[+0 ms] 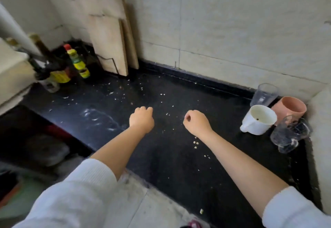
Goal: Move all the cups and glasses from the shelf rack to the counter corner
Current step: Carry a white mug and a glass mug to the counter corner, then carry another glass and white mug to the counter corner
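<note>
Four drinking vessels stand grouped in the right corner of the black counter (170, 156): a clear plastic cup (265, 94) at the back, a pink cup (291, 109), a white mug (258, 119) with its handle toward me, and a clear glass mug (289, 134) nearest. My left hand (141, 119) and my right hand (196, 122) hover over the middle of the counter, both with fingers curled in and nothing in them. The right hand is well left of the white mug. No shelf rack is in view.
Wooden cutting boards (109, 45) lean against the tiled wall at the back left. Sauce bottles (77, 61) cluster in the left corner beside a white appliance (12, 73). Crumbs and white smears dot the counter. The counter's front edge runs diagonally under my forearms.
</note>
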